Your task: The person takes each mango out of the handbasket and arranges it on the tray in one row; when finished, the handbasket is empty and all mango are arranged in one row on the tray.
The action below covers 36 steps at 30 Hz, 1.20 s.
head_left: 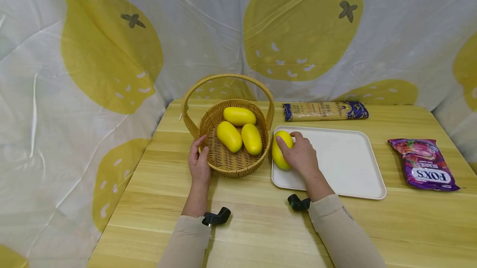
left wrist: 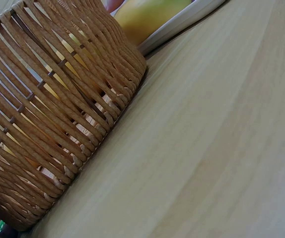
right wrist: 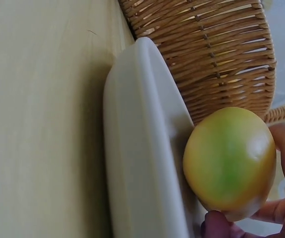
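Close to the left end of the white tray point(head_left: 346, 164), my right hand point(head_left: 303, 156) grips a yellow mango point(head_left: 282, 150), thumb on one side and fingers on the other. The right wrist view shows the rounded, green-tinged end of that mango point(right wrist: 229, 161) beside the tray's rim point(right wrist: 147, 124). My left hand point(head_left: 199, 166) holds the left side of a wicker basket point(head_left: 234, 172) near its rim; the left wrist view mostly shows the woven wall point(left wrist: 58, 109), with that hand barely visible. Three yellow mangoes point(head_left: 229, 136) lie inside the basket, under its tall arched handle point(head_left: 227, 76).
Behind the tray lies a long pack point(head_left: 324, 111), apparently pasta, with blue ends. A purple FOX'S Berries bag point(head_left: 425, 164) is to the tray's right. The wooden table point(head_left: 253, 226) backs onto a lemon-print cloth point(head_left: 201, 23). Basket and tray stand close together.
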Motion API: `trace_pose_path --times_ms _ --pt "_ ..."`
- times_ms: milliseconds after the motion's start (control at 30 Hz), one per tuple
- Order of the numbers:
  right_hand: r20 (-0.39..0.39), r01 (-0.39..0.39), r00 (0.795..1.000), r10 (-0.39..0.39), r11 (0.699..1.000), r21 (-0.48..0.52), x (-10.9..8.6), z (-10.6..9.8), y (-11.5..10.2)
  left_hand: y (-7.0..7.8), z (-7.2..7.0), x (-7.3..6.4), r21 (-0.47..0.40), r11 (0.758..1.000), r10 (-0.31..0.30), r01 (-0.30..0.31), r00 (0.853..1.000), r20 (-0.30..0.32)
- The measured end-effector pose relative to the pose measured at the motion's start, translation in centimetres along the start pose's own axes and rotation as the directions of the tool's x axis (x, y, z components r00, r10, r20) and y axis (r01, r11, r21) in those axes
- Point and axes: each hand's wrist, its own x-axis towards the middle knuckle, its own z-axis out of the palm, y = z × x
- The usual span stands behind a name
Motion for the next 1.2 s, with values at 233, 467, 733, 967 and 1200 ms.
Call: trace_pose_path --times_ms 233,467,733,967,1200 --pt "0.021 0.003 1.0 -0.003 1.0 -0.024 0.0 -0.5 0.2 0.1 0.1 -0.1 -0.008 1.0 0.006 -0.006 1.0 0.003" --pt "0.019 -0.009 1.0 0.009 1.0 -0.014 -0.3 -1.4 0.1 0.0 0.1 -0.1 -0.007 1.0 0.012 -0.012 1.0 -0.001" --pt "-0.084 0.093 0.992 -0.09 0.995 0.033 -1.7 -3.8 -0.8 0.2 0.1 -0.1 -0.014 1.0 -0.001 0.001 1.0 -0.005" --pt "0.002 0.327 0.945 -0.328 0.942 0.078 -4.3 -4.6 -3.5 0.2 0.2 0.0 -0.021 1.0 0.002 -0.002 1.0 -0.001" --pt "0.077 0.481 0.864 -0.497 0.861 0.164 -5.0 -1.3 -8.3 -0.2 0.0 0.0 -0.015 0.999 0.043 -0.043 0.999 0.005"
